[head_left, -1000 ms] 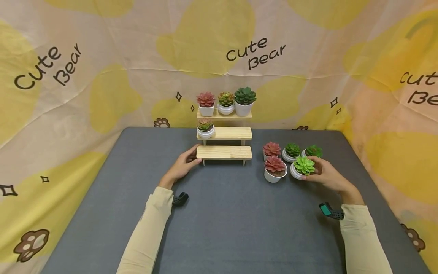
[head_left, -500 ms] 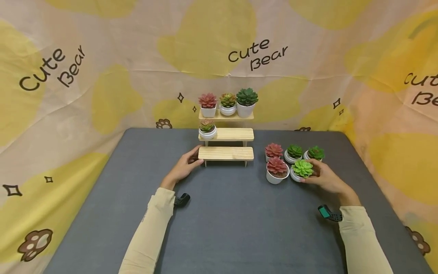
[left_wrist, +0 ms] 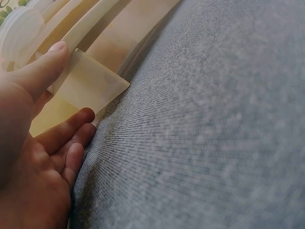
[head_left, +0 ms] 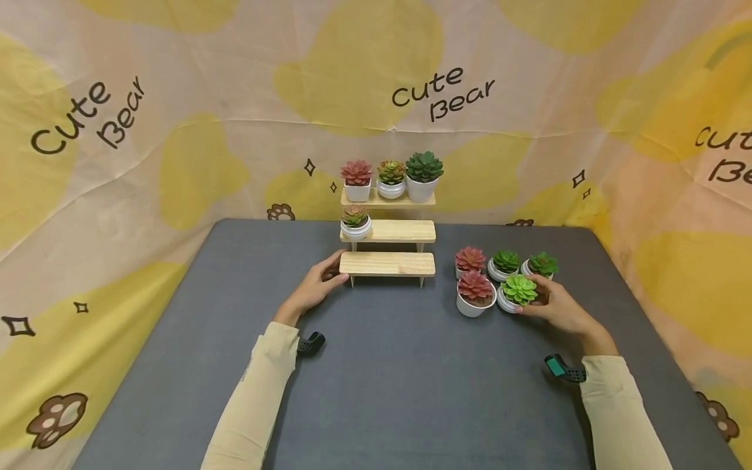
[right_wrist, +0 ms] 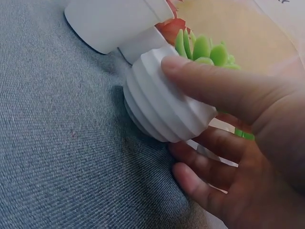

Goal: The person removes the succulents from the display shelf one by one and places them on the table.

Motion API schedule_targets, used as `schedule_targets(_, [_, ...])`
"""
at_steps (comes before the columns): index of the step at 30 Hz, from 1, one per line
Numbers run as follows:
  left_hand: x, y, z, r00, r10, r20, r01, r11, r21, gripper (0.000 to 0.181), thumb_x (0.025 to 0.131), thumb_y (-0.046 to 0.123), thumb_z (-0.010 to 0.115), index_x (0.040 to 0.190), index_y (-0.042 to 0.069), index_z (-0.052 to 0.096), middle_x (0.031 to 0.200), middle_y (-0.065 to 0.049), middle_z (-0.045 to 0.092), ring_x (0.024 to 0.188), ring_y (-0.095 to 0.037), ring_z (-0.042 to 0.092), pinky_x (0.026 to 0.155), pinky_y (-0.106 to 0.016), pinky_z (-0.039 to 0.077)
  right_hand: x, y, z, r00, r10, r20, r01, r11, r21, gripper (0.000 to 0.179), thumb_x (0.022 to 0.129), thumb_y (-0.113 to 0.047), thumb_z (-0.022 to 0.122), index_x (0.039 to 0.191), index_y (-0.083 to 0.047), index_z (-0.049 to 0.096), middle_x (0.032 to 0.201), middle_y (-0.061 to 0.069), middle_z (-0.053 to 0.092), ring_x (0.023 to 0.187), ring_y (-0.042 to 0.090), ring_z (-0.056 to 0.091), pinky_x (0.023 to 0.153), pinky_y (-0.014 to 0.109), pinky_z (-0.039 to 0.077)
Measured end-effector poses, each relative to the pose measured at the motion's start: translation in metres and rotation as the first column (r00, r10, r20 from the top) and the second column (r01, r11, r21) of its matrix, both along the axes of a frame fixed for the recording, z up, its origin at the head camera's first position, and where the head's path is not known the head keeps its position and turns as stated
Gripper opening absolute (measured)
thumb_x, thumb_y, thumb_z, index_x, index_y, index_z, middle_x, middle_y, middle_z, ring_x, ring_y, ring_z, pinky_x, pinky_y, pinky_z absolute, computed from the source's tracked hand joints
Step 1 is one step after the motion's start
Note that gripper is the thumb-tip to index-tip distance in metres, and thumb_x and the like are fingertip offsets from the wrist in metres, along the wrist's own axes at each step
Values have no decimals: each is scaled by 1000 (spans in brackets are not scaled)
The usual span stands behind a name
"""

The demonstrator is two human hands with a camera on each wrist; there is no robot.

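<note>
My right hand point(head_left: 558, 307) grips a bright green potted succulent point(head_left: 519, 290) by its ribbed white pot point(right_wrist: 167, 100). The thumb lies on the near side of the pot, with fingers round the other side. The pot stands on the table beside a red succulent in a white pot point(head_left: 476, 294). My left hand point(head_left: 314, 287) holds the left end of the lowest board of a three-tier wooden display stand point(head_left: 388, 264). In the left wrist view its thumb touches the board, and the curled fingers are by the pale side panel point(left_wrist: 93, 78).
The stand's top tier bears a pink succulent point(head_left: 356, 179), a yellow-green one point(head_left: 391, 179) and a dark green one point(head_left: 423, 176). A reddish-green succulent point(head_left: 355, 222) sits left on the middle tier. Behind my right hand are another red succulent point(head_left: 470, 259) and two green ones point(head_left: 505, 263).
The bright green succulent has shifted slightly left with my right hand, closer to the front red one, and then stays put. My left hand keeps its place at the stand.
</note>
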State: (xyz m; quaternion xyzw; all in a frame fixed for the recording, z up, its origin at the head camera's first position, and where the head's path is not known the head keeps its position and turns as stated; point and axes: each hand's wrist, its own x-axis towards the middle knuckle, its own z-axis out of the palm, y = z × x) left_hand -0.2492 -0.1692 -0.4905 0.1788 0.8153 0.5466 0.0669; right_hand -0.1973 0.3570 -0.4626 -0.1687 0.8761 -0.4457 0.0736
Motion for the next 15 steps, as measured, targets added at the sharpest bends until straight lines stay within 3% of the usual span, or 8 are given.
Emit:
schedule_targets(2, [0, 0, 0, 1000, -2, -3, 2, 1000, -3, 66, 102, 12, 60, 159, 2, 28, 152, -27, 47, 134, -44, 51, 112, -59, 39, -1, 0, -1, 1000, -2, 8, 2, 1000, -5, 68, 88, -1, 76, 142, 15, 40, 111, 8, 62, 84, -3, 61, 71, 20, 53])
schedule_targets(9, [-3, 0, -2, 1000, -5, 5, 5, 1000, 7, 65, 103, 13, 60, 160, 6, 29, 152, -24, 49, 135, -41, 51, 112, -57, 39, -1, 1, -2, 1000, 7, 25, -6, 1000, -11, 66, 89, -3, 76, 141, 14, 40, 104, -7, 60, 81, 1, 58, 69, 22, 51])
schedule_targets(13, [-3, 0, -2, 1000, 3, 7, -3, 1000, 1, 65, 102, 15, 61, 160, 7, 31, 152, -23, 49, 135, -40, 52, 113, -56, 40, -1, 0, 0, 999, 7, 39, -6, 1000, -11, 67, 89, -2, 75, 142, 14, 38, 110, -1, 61, 84, -1, 59, 71, 21, 52])
schedule_targets(15, [-2, 0, 0, 1000, 3, 4, -3, 1000, -8, 65, 102, 15, 61, 160, 7, 30, 152, -23, 49, 135, -39, 52, 112, -55, 40, 0, 0, 1, 999, 7, 53, -7, 1000, -3, 69, 90, -3, 74, 145, 13, 36, 117, 9, 62, 86, -3, 58, 73, 20, 52])
